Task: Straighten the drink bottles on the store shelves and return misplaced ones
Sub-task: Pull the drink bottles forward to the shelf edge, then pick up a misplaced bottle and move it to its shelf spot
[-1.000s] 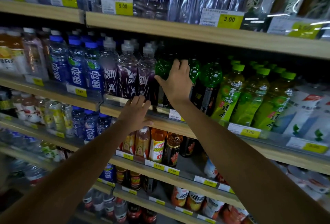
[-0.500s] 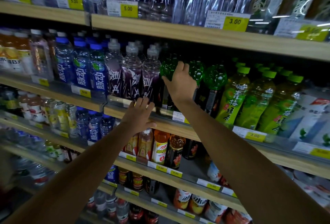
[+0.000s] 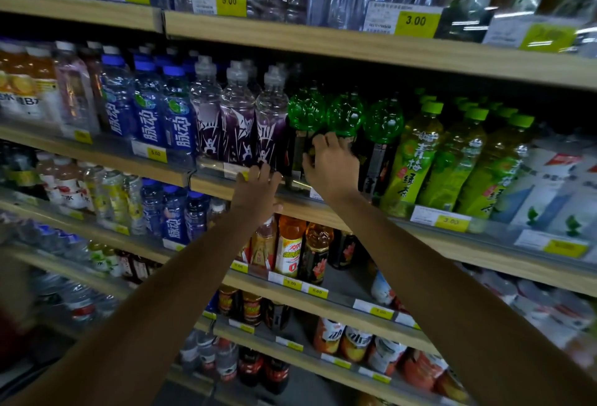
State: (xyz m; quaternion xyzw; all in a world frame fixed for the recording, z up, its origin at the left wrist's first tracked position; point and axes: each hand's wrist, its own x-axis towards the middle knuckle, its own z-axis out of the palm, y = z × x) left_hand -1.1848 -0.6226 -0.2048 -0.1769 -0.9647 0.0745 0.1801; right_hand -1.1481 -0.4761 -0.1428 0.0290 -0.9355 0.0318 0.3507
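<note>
Three dark bottles with round green tops stand in a row on the second shelf; the middle green-topped bottle (image 3: pixel 345 114) has my right hand (image 3: pixel 332 166) curled round its dark body, below the green bulb. The left green-topped bottle (image 3: pixel 305 111) stands just beside my thumb. My left hand (image 3: pixel 256 189) rests flat with straight fingers on the wooden shelf edge (image 3: pixel 226 187), below the purple-labelled bottles (image 3: pixel 239 124).
Blue-labelled bottles (image 3: pixel 148 114) stand left of the purple ones, green tea bottles (image 3: pixel 416 156) to the right of the green-topped row. White cartons (image 3: pixel 555 185) fill the far right. Orange and dark bottles (image 3: pixel 290 250) sit on the shelf below; yellow price tags (image 3: pixel 450 221) line every edge.
My right hand has slid down from the green top of a bottle to the dark body below it. The left hand stays on the shelf edge. The view has shifted slightly.
</note>
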